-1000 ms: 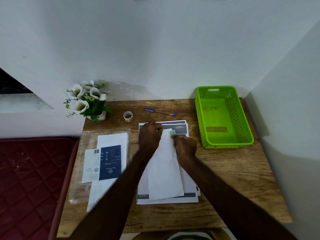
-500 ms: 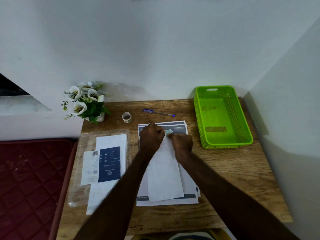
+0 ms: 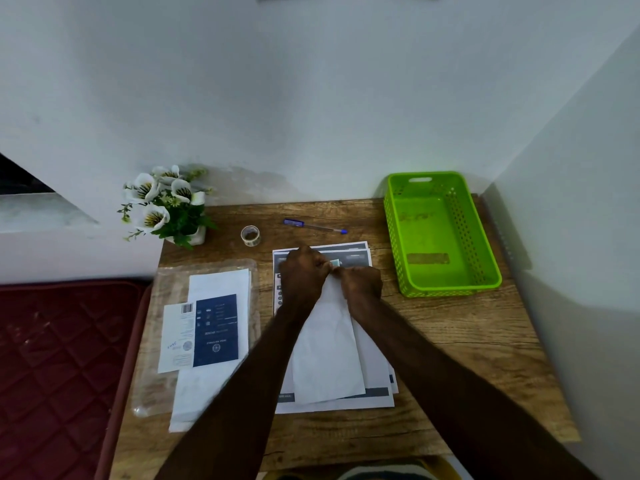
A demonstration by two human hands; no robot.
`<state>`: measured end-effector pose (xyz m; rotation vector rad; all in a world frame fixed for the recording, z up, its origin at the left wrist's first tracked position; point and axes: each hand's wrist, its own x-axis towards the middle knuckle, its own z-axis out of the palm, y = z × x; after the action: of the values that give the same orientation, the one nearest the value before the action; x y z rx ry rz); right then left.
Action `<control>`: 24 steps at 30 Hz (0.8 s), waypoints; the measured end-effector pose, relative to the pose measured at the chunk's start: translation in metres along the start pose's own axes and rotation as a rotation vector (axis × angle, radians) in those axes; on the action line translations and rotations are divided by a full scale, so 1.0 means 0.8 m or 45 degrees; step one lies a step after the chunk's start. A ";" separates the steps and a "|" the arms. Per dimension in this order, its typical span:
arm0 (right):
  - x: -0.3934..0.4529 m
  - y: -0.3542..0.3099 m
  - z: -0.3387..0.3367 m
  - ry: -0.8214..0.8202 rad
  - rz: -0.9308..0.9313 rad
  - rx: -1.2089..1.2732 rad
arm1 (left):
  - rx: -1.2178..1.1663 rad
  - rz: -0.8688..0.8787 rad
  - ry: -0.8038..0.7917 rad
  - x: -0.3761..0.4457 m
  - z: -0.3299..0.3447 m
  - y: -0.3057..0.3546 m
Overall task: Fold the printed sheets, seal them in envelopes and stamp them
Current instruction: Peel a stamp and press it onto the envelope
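- The left hand (image 3: 303,277) and right hand (image 3: 362,284) meet at the far end of a white envelope (image 3: 325,348), both grips pinched together on a small teal stamp (image 3: 335,263).
- The envelope lies on printed sheets (image 3: 375,365) at the desk (image 3: 450,341) centre.
- At 2 o'clock, a green basket (image 3: 485,237); at 12, a blue pen (image 3: 315,226).
- At 9 o'clock, a plastic sleeve of papers (image 3: 207,327).
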<state>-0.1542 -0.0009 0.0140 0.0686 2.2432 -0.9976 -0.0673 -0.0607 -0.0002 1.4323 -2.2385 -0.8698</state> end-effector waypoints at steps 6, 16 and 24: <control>0.003 -0.001 0.001 0.023 0.023 0.005 | -0.001 -0.028 0.022 -0.001 -0.004 0.008; 0.026 0.011 0.015 -0.025 0.022 0.072 | -0.006 -0.008 0.029 0.000 -0.003 0.007; 0.015 -0.004 -0.014 -0.200 0.037 -0.014 | -0.084 -0.087 -0.042 0.014 -0.003 -0.002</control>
<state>-0.1706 0.0021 0.0143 0.0175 2.0985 -0.9422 -0.0695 -0.0722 -0.0002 1.4821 -2.1746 -0.9866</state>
